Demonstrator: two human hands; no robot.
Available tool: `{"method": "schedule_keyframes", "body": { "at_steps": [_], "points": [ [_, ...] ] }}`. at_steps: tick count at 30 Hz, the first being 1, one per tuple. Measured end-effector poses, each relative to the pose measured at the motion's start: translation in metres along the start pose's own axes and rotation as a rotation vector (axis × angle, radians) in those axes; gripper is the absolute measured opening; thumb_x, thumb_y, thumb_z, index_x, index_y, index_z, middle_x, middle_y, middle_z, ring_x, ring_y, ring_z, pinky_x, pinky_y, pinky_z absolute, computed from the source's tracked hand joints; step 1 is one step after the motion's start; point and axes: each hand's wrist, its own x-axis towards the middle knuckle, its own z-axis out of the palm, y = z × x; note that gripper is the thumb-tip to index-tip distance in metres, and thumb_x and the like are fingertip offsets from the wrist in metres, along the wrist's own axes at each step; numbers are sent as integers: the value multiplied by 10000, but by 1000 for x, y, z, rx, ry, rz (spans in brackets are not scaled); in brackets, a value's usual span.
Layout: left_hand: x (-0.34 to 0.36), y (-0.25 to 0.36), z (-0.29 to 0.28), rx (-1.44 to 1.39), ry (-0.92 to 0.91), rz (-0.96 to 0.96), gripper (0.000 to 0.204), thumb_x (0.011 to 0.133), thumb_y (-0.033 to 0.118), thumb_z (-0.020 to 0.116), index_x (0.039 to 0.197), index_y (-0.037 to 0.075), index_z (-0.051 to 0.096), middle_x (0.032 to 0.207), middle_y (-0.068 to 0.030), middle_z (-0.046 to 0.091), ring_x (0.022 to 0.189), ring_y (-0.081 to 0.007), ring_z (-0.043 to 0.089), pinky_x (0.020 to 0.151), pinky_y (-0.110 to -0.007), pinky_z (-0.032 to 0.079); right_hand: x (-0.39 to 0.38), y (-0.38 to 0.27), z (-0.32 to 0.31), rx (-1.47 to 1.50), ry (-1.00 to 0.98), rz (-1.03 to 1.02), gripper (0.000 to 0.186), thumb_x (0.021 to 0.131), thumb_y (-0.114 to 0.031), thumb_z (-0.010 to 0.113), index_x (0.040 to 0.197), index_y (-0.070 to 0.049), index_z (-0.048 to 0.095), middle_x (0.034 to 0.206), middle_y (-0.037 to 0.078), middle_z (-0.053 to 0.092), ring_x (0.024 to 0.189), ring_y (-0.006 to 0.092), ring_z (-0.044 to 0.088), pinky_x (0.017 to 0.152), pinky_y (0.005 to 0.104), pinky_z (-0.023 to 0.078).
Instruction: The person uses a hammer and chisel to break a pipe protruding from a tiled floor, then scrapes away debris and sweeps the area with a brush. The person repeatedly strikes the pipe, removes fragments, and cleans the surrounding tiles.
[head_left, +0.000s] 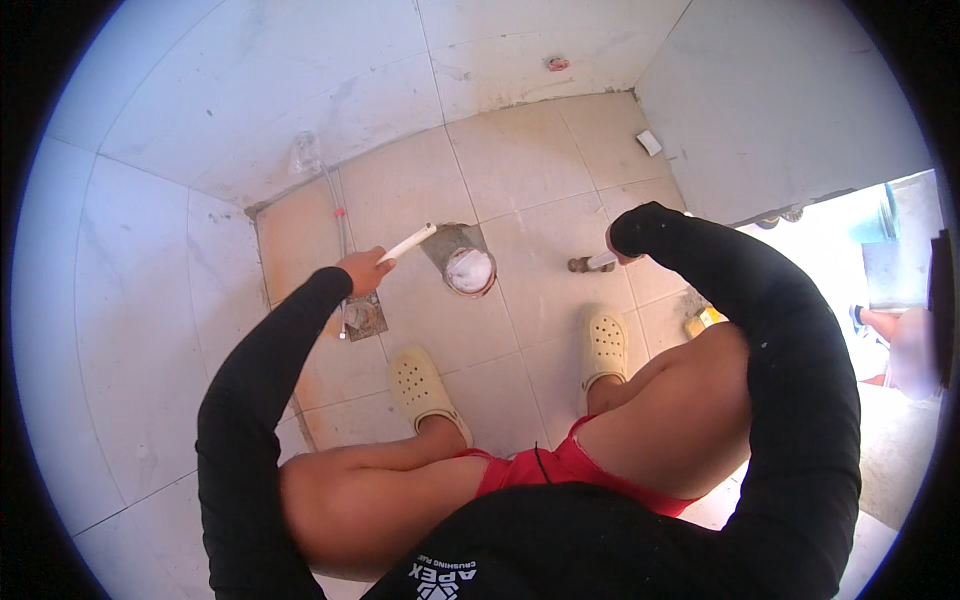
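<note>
My left hand [365, 271] is closed round a short cream-white pipe [410, 241], whose free end points up and right toward a round floor drain opening [468, 271]. White material fills that opening, and a rough grey patch borders it. On the right, my right hand [622, 250] grips a hammer [590, 264] by its pale handle. The dark hammer head hangs just above the tiles or touches them; I cannot tell which. Part of the right hand is hidden by the black sleeve.
A square floor cutout [364, 318] lies below my left hand, near a grey flexible hose [338, 205] along the left wall. A small white piece [649, 143] sits by the far right wall. Something yellow [702, 320] is beside my right knee. Another person [905, 345] is beyond the doorway.
</note>
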Motion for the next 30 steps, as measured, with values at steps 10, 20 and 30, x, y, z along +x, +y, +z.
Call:
{"method": "schedule_keyframes", "body": {
  "at_steps": [10,20,30],
  "points": [
    [30,19,62,-53,-6,-93,420,929,372,319,1014,-18,452,804,-236,598,774,-391,583,696,-474,444,39,-16,-14,-171,-114,-184,217,710,-246,607,782,-51,668,764,143,635,734,266,616,650,373,476],
    [28,12,72,-24,215,-74,364,910,371,384,948,14,444,654,-222,571,628,-396,570,570,-497,440,43,-6,-26,-84,-148,-89,300,769,-333,595,848,-52,668,803,128,642,791,284,612,688,372,475],
    [39,4,78,-128,198,-82,354,912,346,386,964,0,439,666,-218,578,639,-400,575,596,-489,453,38,-5,-39,-109,-243,-62,378,814,-379,531,883,-27,650,776,134,623,761,272,609,664,384,469]
  ]
}}
